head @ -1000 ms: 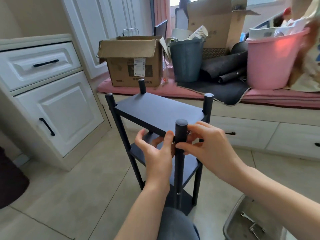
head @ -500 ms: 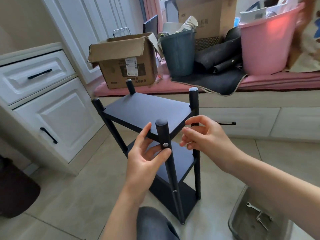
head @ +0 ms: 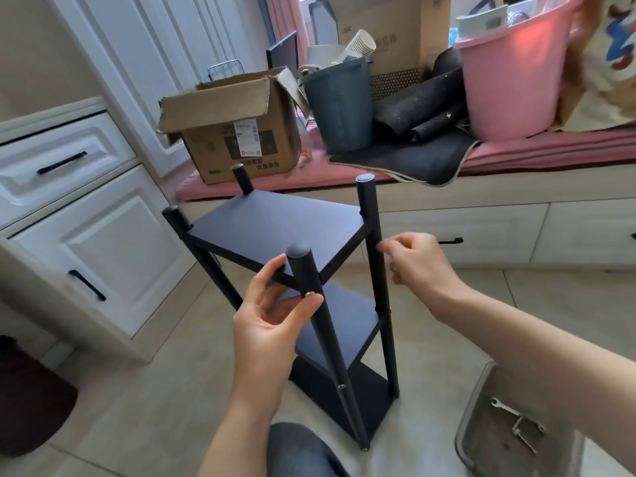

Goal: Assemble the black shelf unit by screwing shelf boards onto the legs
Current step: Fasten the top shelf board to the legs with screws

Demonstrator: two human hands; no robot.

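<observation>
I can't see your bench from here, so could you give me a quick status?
Left hand thumb on near leg's screw. Right hand curled, holding nothing visible. Shelf upright. Nothing in the way.
</observation>
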